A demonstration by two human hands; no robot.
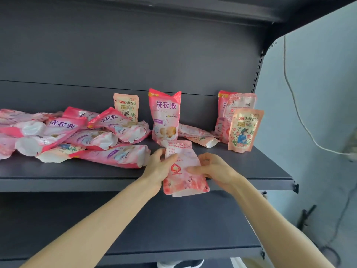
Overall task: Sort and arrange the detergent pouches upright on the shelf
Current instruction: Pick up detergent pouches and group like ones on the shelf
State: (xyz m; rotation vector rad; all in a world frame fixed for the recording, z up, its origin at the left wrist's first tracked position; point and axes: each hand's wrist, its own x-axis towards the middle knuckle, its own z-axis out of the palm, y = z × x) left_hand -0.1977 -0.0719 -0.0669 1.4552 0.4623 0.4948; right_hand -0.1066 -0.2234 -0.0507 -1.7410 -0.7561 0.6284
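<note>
A pink detergent pouch [181, 167] with a red swirl logo lies flat at the front edge of the dark shelf [58, 175], its bottom end hanging over the lip. My left hand [159, 167] grips its left side and my right hand [214, 169] grips its right side. Behind it one tall pink pouch [165, 115] stands upright. A smaller peach pouch [126, 106] stands further back. At the right, three pouches [244, 128] stand upright in a cluster. Several pink pouches [77, 136] lie toppled in a heap on the left.
Two flat pouches [199, 135] lie between the middle pouch and the right cluster. The shelf's back panel [135, 55] and an upper shelf are overhead. A lower shelf [173, 229] juts out below. A white cable [301, 117] hangs on the wall to the right.
</note>
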